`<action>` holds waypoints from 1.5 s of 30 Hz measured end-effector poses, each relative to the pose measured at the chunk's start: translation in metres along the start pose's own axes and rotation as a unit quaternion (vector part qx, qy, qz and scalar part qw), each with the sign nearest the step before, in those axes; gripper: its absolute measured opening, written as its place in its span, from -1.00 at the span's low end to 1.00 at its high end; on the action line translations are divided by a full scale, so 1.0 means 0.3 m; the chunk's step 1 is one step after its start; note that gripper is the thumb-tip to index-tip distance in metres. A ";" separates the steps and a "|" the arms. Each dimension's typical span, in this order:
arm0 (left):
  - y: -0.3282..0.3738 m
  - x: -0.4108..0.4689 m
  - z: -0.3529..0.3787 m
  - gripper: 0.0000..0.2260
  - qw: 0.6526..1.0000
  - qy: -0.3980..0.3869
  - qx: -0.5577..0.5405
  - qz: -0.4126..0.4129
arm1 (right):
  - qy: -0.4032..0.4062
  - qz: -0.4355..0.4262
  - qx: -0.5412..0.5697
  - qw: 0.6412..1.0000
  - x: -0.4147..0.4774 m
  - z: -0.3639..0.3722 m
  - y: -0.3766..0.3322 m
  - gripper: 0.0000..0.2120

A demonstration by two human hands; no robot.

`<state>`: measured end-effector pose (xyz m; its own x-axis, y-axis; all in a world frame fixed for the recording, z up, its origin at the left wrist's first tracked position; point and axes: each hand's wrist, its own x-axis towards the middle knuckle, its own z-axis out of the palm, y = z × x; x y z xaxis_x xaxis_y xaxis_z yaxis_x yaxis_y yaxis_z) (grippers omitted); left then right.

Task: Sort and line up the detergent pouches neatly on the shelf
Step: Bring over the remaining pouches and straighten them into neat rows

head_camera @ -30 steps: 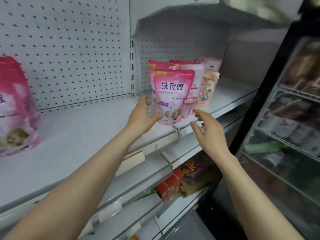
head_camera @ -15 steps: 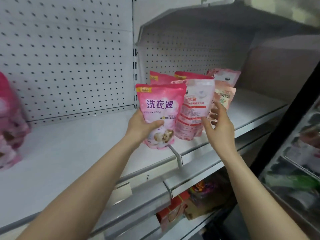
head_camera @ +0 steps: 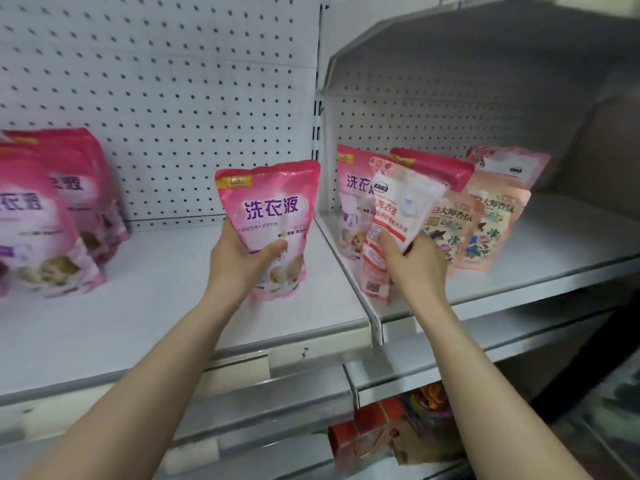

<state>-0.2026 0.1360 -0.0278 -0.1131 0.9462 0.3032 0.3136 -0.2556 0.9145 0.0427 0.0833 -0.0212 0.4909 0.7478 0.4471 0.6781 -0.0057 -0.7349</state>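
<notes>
The left hand (head_camera: pixel 239 263) has carried a pink pouch (head_camera: pixel 270 216) out of the mixed cluster (head_camera: pixel 450 216) and across the divider (head_camera: pixel 349 271), clenched at its lower half — sorting is under way. The right hand (head_camera: pixel 414 261) now grasps a white pouch (head_camera: pixel 398 216) there. Bare shelf (head_camera: pixel 166 299) lies open between the held pouch and the pink stack (head_camera: pixel 52 216) at left — ample room.

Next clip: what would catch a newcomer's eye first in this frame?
The bright pink pouch held upright in the left hand, over the left shelf bay near the divider. Next, the right hand gripping a white-and-red pouch in front of the mixed cluster in the right bay. A stack of pink pouches stands far left.
</notes>
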 end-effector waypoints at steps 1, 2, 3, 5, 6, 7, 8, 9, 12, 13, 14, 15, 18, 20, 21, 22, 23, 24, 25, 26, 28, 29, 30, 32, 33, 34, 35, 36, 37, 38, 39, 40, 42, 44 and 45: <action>0.001 -0.008 0.001 -0.42 1.000 -0.001 -0.006 0.002 | -0.012 0.002 0.001 1.000 -0.007 0.011 -0.023 -0.73; 0.002 -0.014 0.001 -0.41 1.000 -0.006 -0.015 0.002 | -0.035 -0.001 0.007 0.999 -0.018 0.020 -0.047 -0.73; 0.001 -0.020 0.000 -0.39 1.000 -0.014 -0.025 0.001 | -0.064 -0.004 0.015 0.998 -0.029 0.026 -0.070 -0.69; -0.004 -0.032 -0.008 -0.36 0.998 -0.037 -0.046 -0.005 | -0.135 0.014 0.061 0.989 -0.039 0.019 -0.098 -0.58; -0.007 -0.038 -0.015 -0.36 0.997 -0.049 -0.055 -0.008 | -0.178 0.032 0.100 0.978 -0.037 0.002 -0.102 -0.56; -0.011 -0.045 -0.023 -0.36 0.996 -0.062 -0.062 -0.011 | -0.220 0.049 0.138 0.964 -0.030 -0.021 -0.099 -0.55; -0.015 -0.050 -0.029 -0.37 0.995 -0.072 -0.065 -0.012 | -0.256 0.059 0.173 0.949 -0.021 -0.043 -0.090 -0.57; -0.018 -0.054 -0.034 -0.39 0.995 -0.079 -0.067 -0.012 | -0.273 0.050 0.195 0.941 -0.006 -0.063 -0.076 -0.60; -0.020 -0.063 -0.034 -0.43 0.995 -0.075 -0.072 -0.008 | -0.237 -0.030 0.161 0.957 0.044 -0.100 -0.048 -0.63; -0.018 -0.065 -0.032 -0.43 0.995 -0.071 -0.074 -0.008 | -0.234 -0.039 0.165 0.957 0.057 -0.105 -0.045 -0.62; -0.017 -0.067 -0.029 -0.43 0.995 -0.067 -0.076 -0.008 | -0.233 -0.033 0.188 0.954 0.063 -0.106 -0.047 -0.62; -0.016 -0.069 -0.026 -0.43 0.995 -0.065 -0.077 -0.008 | -0.227 -0.023 0.202 0.952 0.067 -0.103 -0.045 -0.61; -0.017 -0.073 -0.021 -0.45 0.996 -0.059 -0.073 -0.006 | -0.190 -0.026 0.170 0.967 0.063 -0.087 -0.028 -0.56; -0.020 -0.073 -0.016 -0.50 0.996 -0.049 -0.072 -0.004 | -0.181 -0.007 0.135 0.974 0.054 -0.068 -0.018 -0.60; -0.019 -0.072 -0.014 -0.52 0.997 -0.041 -0.068 -0.003 | -0.166 0.000 0.113 0.980 0.051 -0.059 -0.017 -0.64; -0.018 -0.071 -0.013 -0.55 0.997 -0.032 -0.063 -0.001 | -0.145 0.004 0.098 0.985 0.053 -0.053 -0.021 -0.64; -0.016 -0.070 -0.012 -0.58 0.998 -0.022 -0.060 0.001 | -0.127 0.007 0.102 0.987 0.059 -0.054 -0.026 -0.64; -0.015 -0.069 -0.012 -0.61 0.998 -0.013 -0.058 0.004 | -0.114 0.017 0.135 0.984 0.069 -0.058 -0.032 -0.68; -0.012 -0.070 -0.012 -0.63 0.998 -0.004 -0.056 0.006 | -0.113 0.037 0.188 0.975 0.083 -0.067 -0.036 -0.73; -0.011 -0.072 -0.013 -0.64 0.998 0.004 -0.055 0.010 | -0.120 0.063 0.237 0.962 0.100 -0.078 -0.038 -0.78; -0.009 -0.077 -0.017 -0.65 0.998 0.017 -0.062 0.017 | -0.142 0.114 0.319 0.930 0.119 -0.098 -0.043 -0.81; -0.005 -0.079 -0.019 -0.65 0.997 0.024 -0.066 0.021 | -0.151 0.127 0.338 0.920 0.121 -0.099 -0.043 -0.80; 0.000 -0.080 -0.022 -0.65 0.997 0.032 -0.070 0.026 | -0.157 0.127 0.344 0.917 0.120 -0.094 -0.046 -0.80; 0.012 -0.080 -0.030 -0.63 0.995 0.045 -0.075 0.037 | -0.156 0.112 0.341 0.920 0.116 -0.070 -0.067 -0.81; 0.018 -0.080 -0.035 -0.62 0.995 0.051 -0.075 0.040 | -0.147 0.105 0.336 0.924 0.114 -0.054 -0.083 -0.81; 0.022 -0.083 -0.039 -0.63 0.995 0.057 -0.072 0.043 | -0.137 0.104 0.332 0.927 0.108 -0.035 -0.103 -0.80; 0.024 -0.087 -0.045 -0.64 0.995 0.065 -0.067 0.044 | -0.129 0.101 0.326 0.931 0.100 -0.015 -0.124 -0.80; 0.025 -0.092 -0.051 -0.65 0.995 0.073 -0.059 0.045 | -0.126 0.095 0.314 0.936 0.087 0.007 -0.146 -0.78; 0.023 -0.098 -0.057 -0.66 0.994 0.081 -0.052 0.043 | -0.129 0.087 0.299 0.942 0.069 0.031 -0.166 -0.74; 0.017 -0.103 -0.063 -0.66 0.994 0.089 -0.047 0.039 | -0.136 0.083 0.292 0.943 0.049 0.055 -0.182 -0.68; 0.008 -0.109 -0.071 -0.66 0.994 0.096 -0.044 0.033 | -0.148 0.086 0.300 0.939 0.029 0.074 -0.198 -0.62; -0.001 -0.113 -0.079 -0.66 0.993 0.103 -0.041 0.027 | -0.164 0.095 0.324 0.927 0.015 0.089 -0.209 -0.58; -0.021 -0.120 -0.096 -0.66 0.993 0.113 -0.030 0.015 | -0.219 0.107 0.380 0.892 0.007 0.095 -0.214 -0.52; -0.038 -0.125 -0.111 -0.66 0.993 0.113 -0.028 0.009 | -0.289 0.088 0.402 0.864 0.024 0.071 -0.194 -0.37; -0.041 -0.126 -0.117 -0.67 0.993 0.112 -0.031 0.007 | -0.312 0.073 0.405 0.856 0.041 0.055 -0.180 -0.29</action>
<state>-0.2354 0.0964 -0.0411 -0.3180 0.8761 0.3623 0.2588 -0.2874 0.9222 0.0031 0.1038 0.0155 -0.0209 0.9892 0.1454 -0.0910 0.1429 -0.9855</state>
